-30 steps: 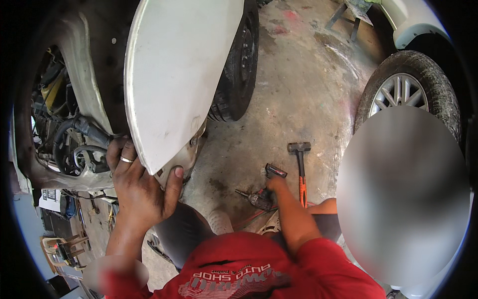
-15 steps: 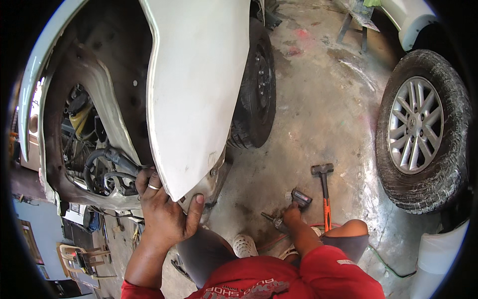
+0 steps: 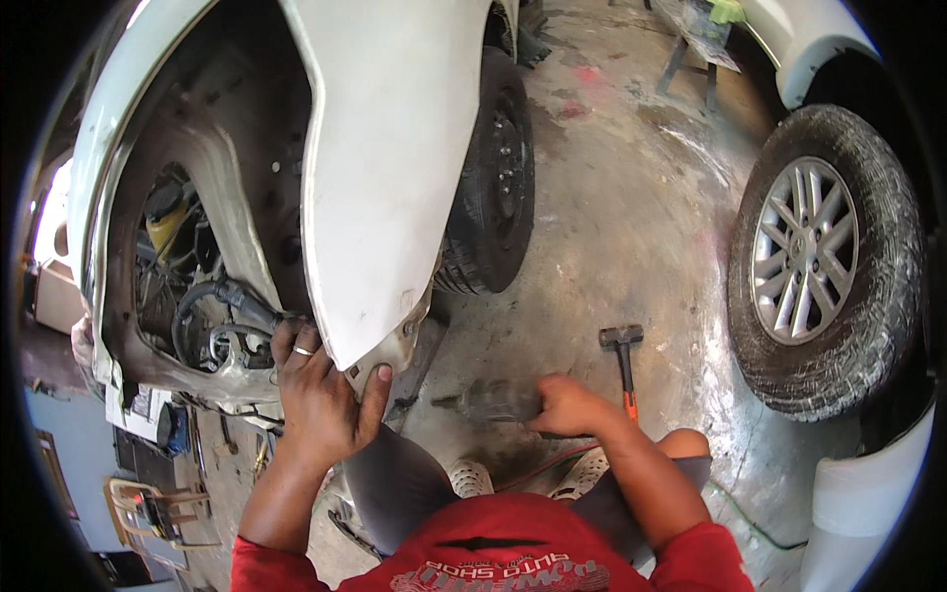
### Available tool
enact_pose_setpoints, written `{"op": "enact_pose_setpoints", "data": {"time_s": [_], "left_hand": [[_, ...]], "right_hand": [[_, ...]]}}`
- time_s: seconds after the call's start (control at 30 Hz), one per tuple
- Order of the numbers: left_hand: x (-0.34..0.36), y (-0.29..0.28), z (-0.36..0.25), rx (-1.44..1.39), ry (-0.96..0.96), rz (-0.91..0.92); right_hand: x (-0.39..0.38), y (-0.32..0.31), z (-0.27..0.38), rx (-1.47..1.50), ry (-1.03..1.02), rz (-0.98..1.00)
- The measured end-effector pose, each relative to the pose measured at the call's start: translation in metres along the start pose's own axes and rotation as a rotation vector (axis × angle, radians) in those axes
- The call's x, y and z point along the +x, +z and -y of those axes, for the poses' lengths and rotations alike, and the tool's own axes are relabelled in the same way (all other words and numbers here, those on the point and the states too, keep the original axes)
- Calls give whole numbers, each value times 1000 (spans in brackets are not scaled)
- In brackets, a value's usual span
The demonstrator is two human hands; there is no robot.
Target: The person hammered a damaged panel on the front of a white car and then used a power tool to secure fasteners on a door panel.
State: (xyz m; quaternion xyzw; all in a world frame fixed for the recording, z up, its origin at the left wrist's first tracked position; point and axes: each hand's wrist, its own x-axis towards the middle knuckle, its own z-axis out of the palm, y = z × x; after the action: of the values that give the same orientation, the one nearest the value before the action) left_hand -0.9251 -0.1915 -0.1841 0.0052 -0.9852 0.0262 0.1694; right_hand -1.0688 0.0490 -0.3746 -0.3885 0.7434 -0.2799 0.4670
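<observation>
Right hand now on the power tool.

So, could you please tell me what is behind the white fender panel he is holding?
Behind the white fender panel show the inner wheel arch, black hoses and a yellowish reservoir. The left hand grips the panel's lower edge; whatever lies directly behind the panel is covered.

Stained concrete floor; hammer and 2 tyres on it.

A stained grey concrete floor lies in daylight. A second vehicle's dusty tyre on a silver alloy wheel stands at right.
</observation>
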Motion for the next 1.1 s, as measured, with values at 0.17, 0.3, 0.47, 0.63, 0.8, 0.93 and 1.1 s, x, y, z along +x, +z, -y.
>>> {"op": "enact_pose_setpoints", "data": {"time_s": [0.17,0.3,0.47,0.63,0.8,0.93,1.1], "left_hand": [[0,-3,4,-47,-20,24],[1,-3,2,-29,-18,32],[-1,4,1,-18,-31,-41],[4,6,-5,-8,-53,-94],[6,-4,-1,48,-12,16],[4,-9,3,129,-12,186],[8,-4,6,150,-33,147]], "right_hand": [[-40,-40,-5,740,-460,-387],[-35,-34,-27,838,-436,-403],[-25,-21,-11,607,-574,-587],[-24,-30,8,642,-610,-536],[-25,-45,30,898,-686,-332],[-27,-54,23,677,-747,-384],[-19,-52,18,764,-770,-385]]}}
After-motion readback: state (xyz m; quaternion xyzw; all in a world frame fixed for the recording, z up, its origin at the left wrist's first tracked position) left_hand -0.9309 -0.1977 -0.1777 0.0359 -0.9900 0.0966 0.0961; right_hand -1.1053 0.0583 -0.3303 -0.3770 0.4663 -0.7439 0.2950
